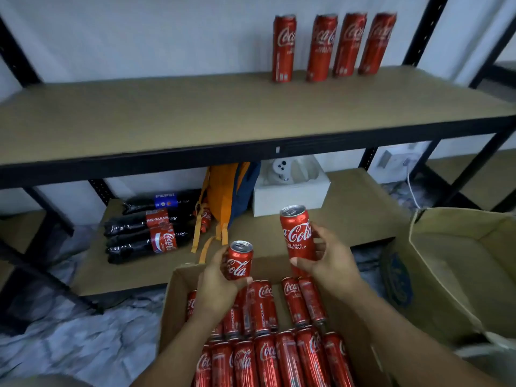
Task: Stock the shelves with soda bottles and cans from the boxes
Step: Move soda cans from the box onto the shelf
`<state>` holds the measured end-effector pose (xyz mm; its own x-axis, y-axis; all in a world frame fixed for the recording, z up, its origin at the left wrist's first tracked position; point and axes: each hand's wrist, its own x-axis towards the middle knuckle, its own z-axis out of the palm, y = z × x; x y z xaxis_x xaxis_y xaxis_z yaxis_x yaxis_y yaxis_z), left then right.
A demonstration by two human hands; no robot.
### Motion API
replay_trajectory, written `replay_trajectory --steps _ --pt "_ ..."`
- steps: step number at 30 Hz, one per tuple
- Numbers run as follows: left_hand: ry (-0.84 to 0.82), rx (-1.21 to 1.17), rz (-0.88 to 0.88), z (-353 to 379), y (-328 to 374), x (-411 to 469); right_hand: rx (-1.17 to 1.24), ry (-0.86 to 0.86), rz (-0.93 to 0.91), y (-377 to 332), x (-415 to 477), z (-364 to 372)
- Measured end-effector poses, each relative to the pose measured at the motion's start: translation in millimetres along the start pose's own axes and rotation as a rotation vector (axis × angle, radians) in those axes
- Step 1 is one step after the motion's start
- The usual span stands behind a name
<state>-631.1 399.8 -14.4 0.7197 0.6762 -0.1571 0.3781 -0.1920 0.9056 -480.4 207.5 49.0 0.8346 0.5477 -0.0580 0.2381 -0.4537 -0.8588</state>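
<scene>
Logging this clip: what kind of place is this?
Probably a stockroom: black metal shelving with four cola cans standing on it, soda bottles lying on the lower shelf, and an open cardboard box of more cans.

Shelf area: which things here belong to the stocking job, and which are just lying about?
Job: box of cans, left-held can, right-held can, four cans on upper shelf, soda bottles below.
Lying about: orange bag, white box.

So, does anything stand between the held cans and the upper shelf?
Nothing visible does. The left hand holds the left Coca-Cola can and the right hand the right Coca-Cola can above the cardboard box; the upper shelf shows open board left of its four cans.
</scene>
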Motion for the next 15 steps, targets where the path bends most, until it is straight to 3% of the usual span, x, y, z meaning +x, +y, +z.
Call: replay_trajectory --steps 8,15 --pt "0.022 -0.075 0.101 -44 51 -26 0.052 0.209 -0.275 -121 16 -65" --pt "0.064 -0.089 0.156 -88 80 -28 0.043 0.273 -0.372 -212 77 -68"
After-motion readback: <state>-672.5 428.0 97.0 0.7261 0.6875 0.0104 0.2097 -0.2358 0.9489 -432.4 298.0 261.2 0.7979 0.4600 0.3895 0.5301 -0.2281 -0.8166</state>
